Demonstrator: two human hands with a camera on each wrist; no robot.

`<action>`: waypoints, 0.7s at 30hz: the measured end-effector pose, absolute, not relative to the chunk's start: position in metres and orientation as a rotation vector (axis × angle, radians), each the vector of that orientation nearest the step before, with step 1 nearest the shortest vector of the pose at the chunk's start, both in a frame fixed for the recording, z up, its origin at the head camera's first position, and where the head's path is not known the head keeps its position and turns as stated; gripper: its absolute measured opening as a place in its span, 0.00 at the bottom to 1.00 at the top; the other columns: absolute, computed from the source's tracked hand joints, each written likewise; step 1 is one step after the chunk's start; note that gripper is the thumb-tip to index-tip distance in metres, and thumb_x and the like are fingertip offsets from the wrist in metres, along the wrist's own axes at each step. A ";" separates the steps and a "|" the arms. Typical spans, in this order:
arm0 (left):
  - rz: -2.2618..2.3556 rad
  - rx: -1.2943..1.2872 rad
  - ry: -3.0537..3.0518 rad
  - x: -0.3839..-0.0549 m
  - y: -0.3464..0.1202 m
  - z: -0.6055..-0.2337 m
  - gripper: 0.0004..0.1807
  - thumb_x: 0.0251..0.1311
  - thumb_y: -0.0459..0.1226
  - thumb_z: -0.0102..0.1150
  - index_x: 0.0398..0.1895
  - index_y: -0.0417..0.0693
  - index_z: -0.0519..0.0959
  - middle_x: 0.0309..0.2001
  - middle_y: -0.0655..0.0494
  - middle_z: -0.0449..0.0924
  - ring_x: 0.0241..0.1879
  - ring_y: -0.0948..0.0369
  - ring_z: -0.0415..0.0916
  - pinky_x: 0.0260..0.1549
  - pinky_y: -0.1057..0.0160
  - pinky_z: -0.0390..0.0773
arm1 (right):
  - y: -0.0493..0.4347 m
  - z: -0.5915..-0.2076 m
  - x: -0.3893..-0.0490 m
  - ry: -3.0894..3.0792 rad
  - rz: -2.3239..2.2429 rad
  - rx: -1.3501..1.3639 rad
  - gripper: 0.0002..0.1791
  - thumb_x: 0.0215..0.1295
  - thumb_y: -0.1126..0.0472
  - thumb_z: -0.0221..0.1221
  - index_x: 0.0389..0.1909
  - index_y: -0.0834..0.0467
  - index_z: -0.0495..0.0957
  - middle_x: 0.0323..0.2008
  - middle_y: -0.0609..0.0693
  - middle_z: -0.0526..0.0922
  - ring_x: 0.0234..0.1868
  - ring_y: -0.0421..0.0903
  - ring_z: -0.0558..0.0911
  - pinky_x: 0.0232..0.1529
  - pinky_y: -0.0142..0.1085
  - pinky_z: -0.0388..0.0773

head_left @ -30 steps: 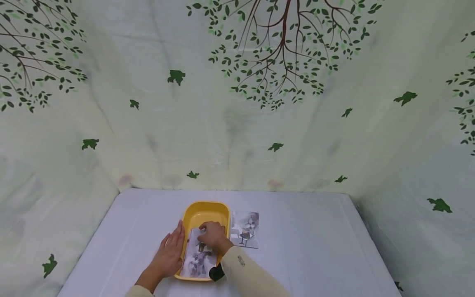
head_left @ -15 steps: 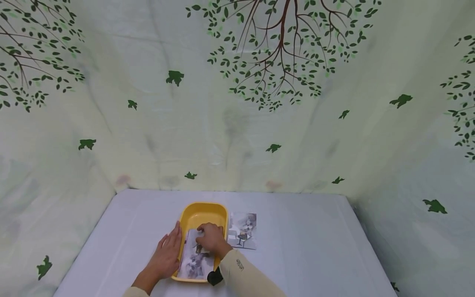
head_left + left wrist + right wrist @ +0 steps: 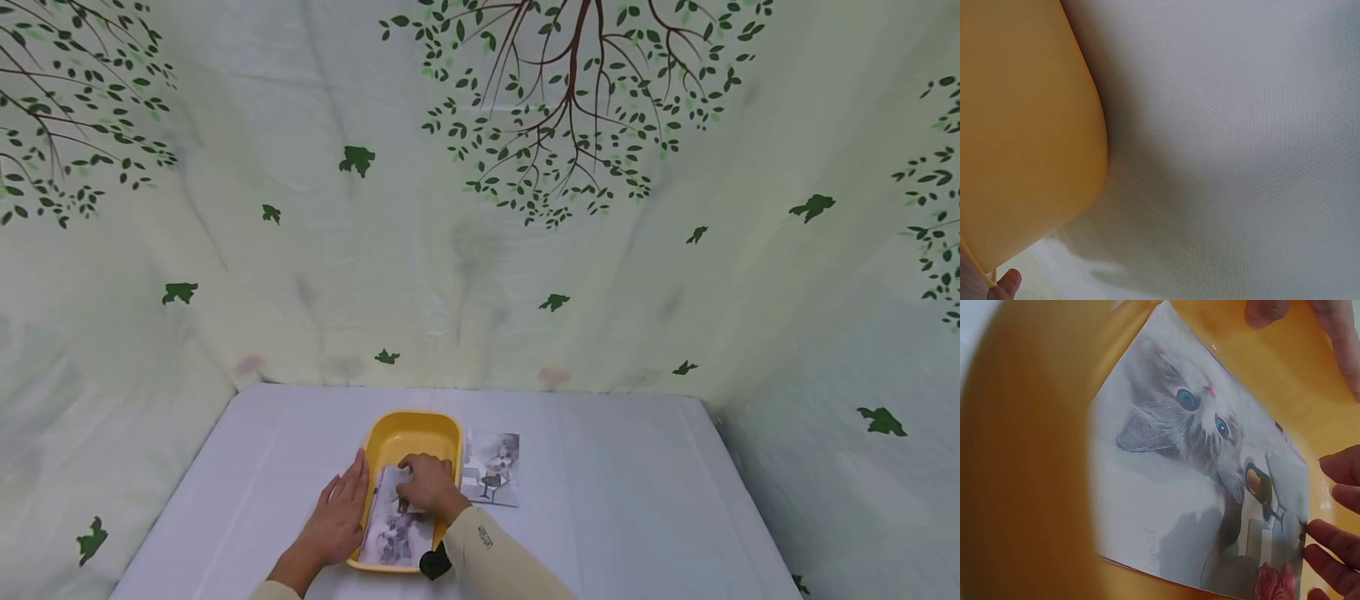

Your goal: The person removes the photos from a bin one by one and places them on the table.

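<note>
A yellow plastic tray (image 3: 408, 421) lies on the white table, and a notebook (image 3: 390, 542) with a kitten picture on its cover rests inside it at the near end. My left hand (image 3: 337, 512) rests along the tray's left rim with straight fingers. My right hand (image 3: 427, 483) reaches into the tray and holds the notebook's far end with bent fingers. In the right wrist view the fingertips (image 3: 1329, 534) meet the edge of the notebook cover (image 3: 1166, 481). Only a fingertip (image 3: 1010, 281) shows beside the tray wall (image 3: 1029, 125) in the left wrist view.
A second item with a similar kitten picture (image 3: 491, 471) lies flat on the table just right of the tray. The white table (image 3: 600, 483) extends to both sides. Behind it hangs a pale sheet (image 3: 465, 275) printed with leaves and branches.
Both hands, the tray and the notebook keep the same arrangement. The head view has shifted only slightly.
</note>
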State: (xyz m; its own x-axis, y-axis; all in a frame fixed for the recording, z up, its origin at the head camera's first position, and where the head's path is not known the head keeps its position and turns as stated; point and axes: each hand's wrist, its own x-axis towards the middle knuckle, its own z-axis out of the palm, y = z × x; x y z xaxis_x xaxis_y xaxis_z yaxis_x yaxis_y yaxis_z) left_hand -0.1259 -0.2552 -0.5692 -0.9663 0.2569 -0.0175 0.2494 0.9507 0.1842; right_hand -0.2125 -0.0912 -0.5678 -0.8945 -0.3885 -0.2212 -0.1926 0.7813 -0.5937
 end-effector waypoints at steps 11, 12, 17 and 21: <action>0.249 0.398 3.060 -0.126 -0.255 -0.570 0.43 0.49 0.31 0.50 0.70 0.25 0.49 0.74 0.33 0.41 0.71 0.42 0.50 0.66 0.40 0.52 | -0.090 -0.571 -0.213 2.657 -0.818 -0.467 0.17 0.59 0.52 0.64 0.49 0.50 0.81 0.38 0.39 0.81 0.39 0.40 0.75 0.51 0.42 0.63; 0.243 0.399 3.063 -0.126 -0.255 -0.570 0.43 0.49 0.31 0.50 0.70 0.24 0.49 0.74 0.33 0.41 0.71 0.42 0.50 0.66 0.40 0.52 | -0.090 -0.571 -0.213 2.660 -0.822 -0.469 0.17 0.59 0.52 0.64 0.49 0.50 0.81 0.38 0.39 0.81 0.39 0.40 0.74 0.51 0.42 0.63; 0.245 0.403 3.067 -0.125 -0.254 -0.569 0.42 0.49 0.31 0.50 0.70 0.24 0.50 0.74 0.33 0.41 0.71 0.42 0.51 0.66 0.40 0.53 | -0.088 -0.570 -0.212 2.681 -0.843 -0.482 0.16 0.59 0.52 0.64 0.48 0.50 0.81 0.38 0.39 0.78 0.40 0.40 0.72 0.52 0.42 0.63; 0.264 0.410 3.069 -0.126 -0.255 -0.570 0.43 0.49 0.31 0.50 0.70 0.24 0.50 0.73 0.32 0.42 0.71 0.42 0.51 0.65 0.40 0.54 | -0.086 -0.568 -0.209 2.738 -0.853 -0.536 0.15 0.58 0.53 0.63 0.47 0.49 0.81 0.35 0.38 0.74 0.40 0.40 0.70 0.51 0.41 0.62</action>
